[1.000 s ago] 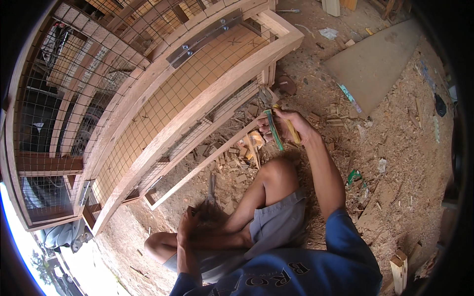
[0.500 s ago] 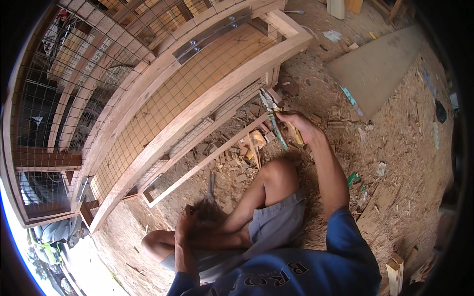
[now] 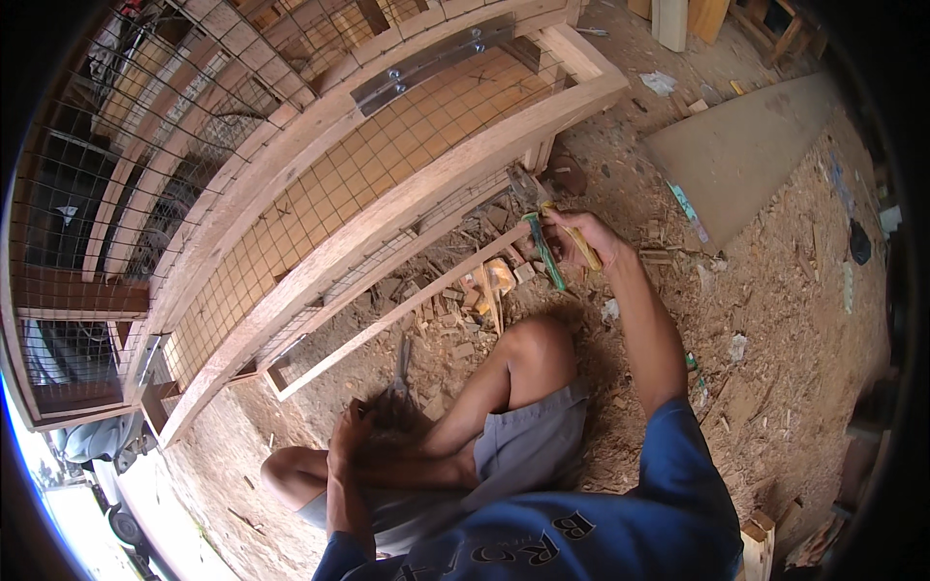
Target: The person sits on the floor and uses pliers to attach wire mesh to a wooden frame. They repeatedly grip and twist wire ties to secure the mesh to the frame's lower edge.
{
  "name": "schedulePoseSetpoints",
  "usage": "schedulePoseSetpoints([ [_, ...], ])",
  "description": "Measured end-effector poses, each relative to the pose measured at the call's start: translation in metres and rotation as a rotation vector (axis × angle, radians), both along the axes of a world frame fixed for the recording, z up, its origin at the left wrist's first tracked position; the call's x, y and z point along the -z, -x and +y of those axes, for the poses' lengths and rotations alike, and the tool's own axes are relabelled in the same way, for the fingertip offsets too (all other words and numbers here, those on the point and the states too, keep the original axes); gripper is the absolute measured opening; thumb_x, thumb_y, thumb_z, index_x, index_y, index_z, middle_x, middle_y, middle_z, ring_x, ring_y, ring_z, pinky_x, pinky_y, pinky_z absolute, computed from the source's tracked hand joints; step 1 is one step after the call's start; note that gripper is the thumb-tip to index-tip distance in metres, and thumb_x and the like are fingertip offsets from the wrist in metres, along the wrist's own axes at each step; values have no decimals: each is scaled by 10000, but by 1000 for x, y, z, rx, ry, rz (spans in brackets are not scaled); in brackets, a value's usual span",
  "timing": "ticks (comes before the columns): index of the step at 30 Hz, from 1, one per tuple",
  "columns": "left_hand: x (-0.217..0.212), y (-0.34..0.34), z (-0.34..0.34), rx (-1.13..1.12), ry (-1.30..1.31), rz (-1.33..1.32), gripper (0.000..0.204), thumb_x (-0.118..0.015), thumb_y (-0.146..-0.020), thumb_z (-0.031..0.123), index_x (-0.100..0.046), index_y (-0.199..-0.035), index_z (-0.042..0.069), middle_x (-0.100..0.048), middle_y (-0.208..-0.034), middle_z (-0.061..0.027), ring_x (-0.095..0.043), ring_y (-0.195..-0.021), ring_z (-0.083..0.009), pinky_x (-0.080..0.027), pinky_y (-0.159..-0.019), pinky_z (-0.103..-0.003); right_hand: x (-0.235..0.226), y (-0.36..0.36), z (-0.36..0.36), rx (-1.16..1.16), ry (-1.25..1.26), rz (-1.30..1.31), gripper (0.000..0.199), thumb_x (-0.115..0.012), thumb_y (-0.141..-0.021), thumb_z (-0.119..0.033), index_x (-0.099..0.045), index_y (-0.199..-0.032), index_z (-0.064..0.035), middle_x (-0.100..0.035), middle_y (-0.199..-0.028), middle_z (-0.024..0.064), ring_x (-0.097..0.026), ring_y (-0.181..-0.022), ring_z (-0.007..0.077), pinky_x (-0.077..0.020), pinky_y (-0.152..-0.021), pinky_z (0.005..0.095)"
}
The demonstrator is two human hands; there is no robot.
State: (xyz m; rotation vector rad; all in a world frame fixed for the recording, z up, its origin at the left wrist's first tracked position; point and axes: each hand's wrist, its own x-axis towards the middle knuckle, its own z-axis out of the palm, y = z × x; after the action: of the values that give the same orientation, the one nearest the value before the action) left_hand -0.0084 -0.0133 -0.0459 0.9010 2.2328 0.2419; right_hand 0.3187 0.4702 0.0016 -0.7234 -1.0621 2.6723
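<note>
My right hand [image 3: 587,237] is closed on a pair of pliers [image 3: 584,248] with one yellow and one green handle, spread apart. The metal jaws point away from me, beside the lower end corner of a wooden frame [image 3: 426,174] covered in wire mesh [image 3: 339,160]. My left hand [image 3: 351,428] rests low near my crossed legs. Its fingers curl around something dark that I cannot make out. Just beyond it, a grey metal hand tool [image 3: 401,373] with two long arms lies on the ground.
Wood offcuts [image 3: 441,315] and sawdust lie under and around the frame's lower rail [image 3: 407,308]. A flat brown board [image 3: 741,145] rests on the ground at the far right. Upright timber pieces [image 3: 670,24] stand at the back, and a short wooden piece [image 3: 758,537] is at the lower right.
The view has shifted a little. The pliers stay in my right hand by the frame's end, their handles looking slightly wider apart. My left hand remains near my legs.
</note>
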Motion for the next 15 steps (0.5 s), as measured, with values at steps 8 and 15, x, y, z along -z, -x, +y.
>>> schedulePoseSetpoints([
  [8,-1,2,2,19,-33,-2,391,-691,-893,281,-609,-1133,-18,-707,-983,-234,-691,-944,-383,-535,-813,-459,5,-6,19,-55,-11,-45,540,-467,-1042,-362,-486,-1389,52,-664,-1057,163,-661,-944,238,-550,-838,362],
  [15,0,3,2,13,8,2,364,-679,-898,269,-620,-1116,-17,-704,-1008,-231,-689,-964,-371,-535,-813,-445,3,-6,15,-109,148,42,444,-450,-1056,-344,-511,-1321,8,-634,-947,113,-640,-812,232,-543,-722,374],
])
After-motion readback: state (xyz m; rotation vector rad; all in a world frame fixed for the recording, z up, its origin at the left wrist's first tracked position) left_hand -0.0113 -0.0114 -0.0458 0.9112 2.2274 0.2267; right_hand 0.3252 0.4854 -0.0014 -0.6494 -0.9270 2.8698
